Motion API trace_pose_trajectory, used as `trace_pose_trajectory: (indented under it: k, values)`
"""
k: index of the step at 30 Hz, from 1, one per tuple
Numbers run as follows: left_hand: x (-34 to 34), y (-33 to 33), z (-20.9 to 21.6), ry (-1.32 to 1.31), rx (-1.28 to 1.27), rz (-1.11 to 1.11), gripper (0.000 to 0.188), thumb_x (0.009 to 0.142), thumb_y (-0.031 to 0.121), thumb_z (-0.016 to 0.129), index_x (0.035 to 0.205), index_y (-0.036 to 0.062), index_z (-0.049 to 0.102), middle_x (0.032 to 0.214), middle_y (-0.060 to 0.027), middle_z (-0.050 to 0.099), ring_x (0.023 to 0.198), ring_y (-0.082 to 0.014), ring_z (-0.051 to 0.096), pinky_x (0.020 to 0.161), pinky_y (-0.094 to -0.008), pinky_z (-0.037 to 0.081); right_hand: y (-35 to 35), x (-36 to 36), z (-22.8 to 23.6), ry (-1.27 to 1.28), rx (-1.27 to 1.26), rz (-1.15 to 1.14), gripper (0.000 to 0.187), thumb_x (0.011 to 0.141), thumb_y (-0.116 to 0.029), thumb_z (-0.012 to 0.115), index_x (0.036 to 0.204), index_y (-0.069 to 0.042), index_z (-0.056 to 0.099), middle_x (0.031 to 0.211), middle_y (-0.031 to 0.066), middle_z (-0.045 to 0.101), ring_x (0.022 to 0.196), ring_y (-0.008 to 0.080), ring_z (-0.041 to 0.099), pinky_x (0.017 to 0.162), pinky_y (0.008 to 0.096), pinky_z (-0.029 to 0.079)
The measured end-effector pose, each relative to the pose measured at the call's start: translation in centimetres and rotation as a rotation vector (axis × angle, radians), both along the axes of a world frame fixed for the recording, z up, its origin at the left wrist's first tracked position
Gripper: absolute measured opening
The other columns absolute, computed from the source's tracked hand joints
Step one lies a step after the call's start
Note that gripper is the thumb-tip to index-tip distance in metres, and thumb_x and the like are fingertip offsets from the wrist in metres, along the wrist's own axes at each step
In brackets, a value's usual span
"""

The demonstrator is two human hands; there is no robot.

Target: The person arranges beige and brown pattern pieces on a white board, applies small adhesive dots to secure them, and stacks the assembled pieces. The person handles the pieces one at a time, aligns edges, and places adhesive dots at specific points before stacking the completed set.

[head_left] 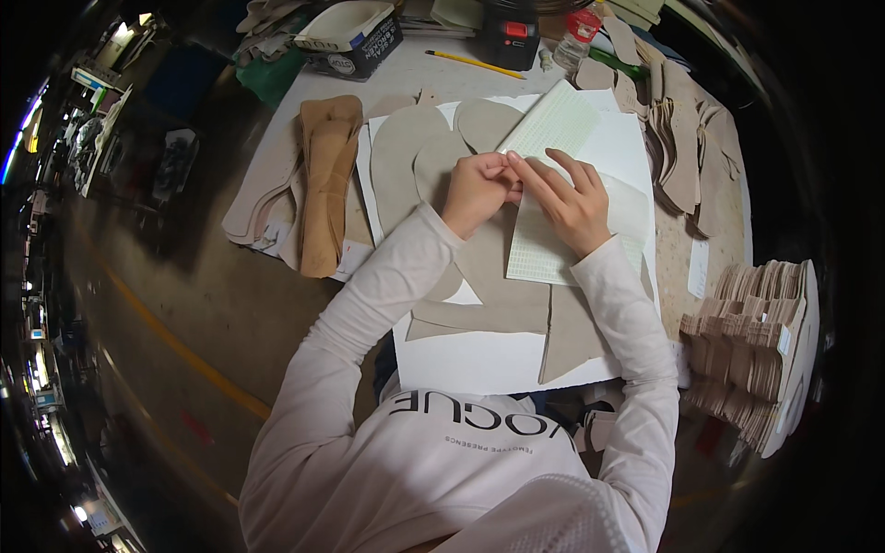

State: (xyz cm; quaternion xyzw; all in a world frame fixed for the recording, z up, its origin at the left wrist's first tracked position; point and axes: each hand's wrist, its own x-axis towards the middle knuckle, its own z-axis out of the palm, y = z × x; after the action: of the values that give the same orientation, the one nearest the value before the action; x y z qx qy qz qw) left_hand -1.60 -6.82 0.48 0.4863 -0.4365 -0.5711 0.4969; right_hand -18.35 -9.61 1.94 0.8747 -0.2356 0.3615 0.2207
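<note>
Fingertips meet over the middle of the work surface. My left hand (477,192) is curled closed in a pinch, and my right hand (573,205) reaches its index finger and thumb side against it. Anything small between them is hidden. Under my right hand lies a pale green sheet of small printed labels (539,256), partly covered by the wrist. It has a raised or folded part (564,120) slanting toward the far side. Several flat grey leather-like cut pieces (392,152) lie beneath, spread over a large white sheet (470,361).
Brown bundled pieces (324,184) sit at the left edge. A dark box (355,51), a yellow pencil (475,64), a black device with a red button (509,41) and a clear bottle (577,41) stand far off. Stacked beige pieces (678,138) and a tall stack (751,341) are right.
</note>
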Motion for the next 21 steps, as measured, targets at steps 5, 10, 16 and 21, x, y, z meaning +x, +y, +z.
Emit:
trace_pose_trajectory:
  k: [5,10,16,21]
  values:
    - [0.1,-0.2,-0.4,0.048,0.016,0.002,0.022,0.098,0.003,0.048,0.113,-0.0021,0.064,0.101,-0.0073,0.069,0.088,-0.0112,0.067,0.075,-0.0225,0.055,0.1,-0.1,-0.1,-0.01,0.017,0.022,0.053,0.074,-0.007,0.069,0.127,-0.015,0.065,0.102,-0.0001,0.069,0.095,0.022,0.064,0.076,0.0315,0.051]
    - [0.1,-0.4,-1.0,0.113,-0.027,0.014,0.016,0.09,0.003,0.061,0.103,-0.0058,0.065,0.088,-0.0083,0.07,0.076,-0.0123,0.067,0.07,-0.0254,0.055,-0.4,0.1,-0.7,-0.092,0.082,0.062,0.062,0.074,-0.007,0.067,0.134,-0.017,0.059,0.098,-0.0007,0.066,0.095,0.0198,0.063,0.073,0.03,0.051]
    - [0.0,-0.3,-0.8,0.033,-0.101,-0.047,0.025,0.085,0.0,0.065,0.109,-0.0049,0.063,0.091,-0.0096,0.071,0.083,-0.0122,0.069,0.072,-0.0233,0.054,-1.7,0.2,0.2,-0.673,0.839,0.204,0.094,0.069,-0.005,0.078,0.152,-0.017,0.034,0.102,0.0033,0.065,0.092,0.0159,0.062,0.075,0.0288,0.051]
    - [0.7,-0.5,0.3,-0.165,-0.331,0.009,0.019,0.089,0.005,0.066,0.106,-0.0025,0.064,0.095,-0.0072,0.068,0.081,-0.0094,0.065,0.07,-0.0227,0.053,-3.9,-4.6,2.3,-0.402,1.099,0.176,0.101,0.068,0.001,0.08,0.153,-0.025,0.033,0.125,0.0075,0.054,0.086,0.0125,0.059,0.074,0.0264,0.051]
